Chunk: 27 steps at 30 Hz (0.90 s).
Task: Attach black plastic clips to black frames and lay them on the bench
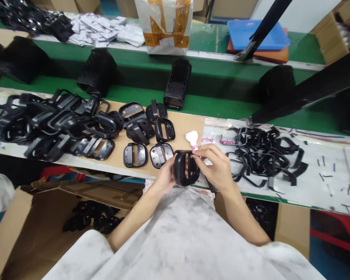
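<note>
My left hand (166,175) is wrapped round the left side of a black plastic frame (179,171), a rounded piece with an opening through its middle. At the upper right edge of that frame, the thumb and fingers of my right hand (217,165) are pinched together; anything small between them is hidden. Just beyond the hands lies a crumpled white piece with pink print (191,138). Similar black frames with crossbars (135,155) rest on the brown cardboard to the left. Right of my hands is a heap of thin, bent black strips (259,151).
A large pile of black frames (52,120) covers the bench's left part. Black hollow housings (177,83) stand on the green conveyor. Behind are a taped white package (166,27) and a blue tray (258,35). An open carton (20,221) sits below left; a dark post slants at right.
</note>
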{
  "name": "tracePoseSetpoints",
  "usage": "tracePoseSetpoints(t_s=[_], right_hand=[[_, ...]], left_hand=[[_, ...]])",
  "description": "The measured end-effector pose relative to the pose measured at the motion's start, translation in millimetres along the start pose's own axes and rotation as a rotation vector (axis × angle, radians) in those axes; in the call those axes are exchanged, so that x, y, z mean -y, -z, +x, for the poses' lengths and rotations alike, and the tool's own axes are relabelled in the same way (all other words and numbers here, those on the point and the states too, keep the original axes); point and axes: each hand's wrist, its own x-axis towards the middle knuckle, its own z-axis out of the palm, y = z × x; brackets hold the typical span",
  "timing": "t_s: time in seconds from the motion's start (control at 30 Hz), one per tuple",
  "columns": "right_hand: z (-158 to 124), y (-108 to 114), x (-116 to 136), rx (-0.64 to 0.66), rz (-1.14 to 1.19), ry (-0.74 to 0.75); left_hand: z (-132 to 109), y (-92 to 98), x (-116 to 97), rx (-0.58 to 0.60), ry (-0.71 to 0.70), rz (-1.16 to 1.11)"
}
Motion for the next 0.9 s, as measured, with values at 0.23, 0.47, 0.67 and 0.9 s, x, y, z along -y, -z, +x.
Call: tracePoseSetpoints(t_s=[0.23,0.47,0.67,0.9], right_hand=[[4,0,3,-0.007,0.091,-0.066],[4,-1,-3,-0.029,0.143,-0.127],[1,-6,-8,-0.079,0.089,-0.095],[-1,-13,-6,-0.195,0.102,-0.151]], left_hand=[[-3,-7.2,5,-0.040,0.012,-0.035],[-6,-14.6,2,-0.063,-0.021,0.024],[-8,-15.1,0,0.172,0.006,0.010],[-1,-16.4,5,0.110,-0.003,-0.107]])
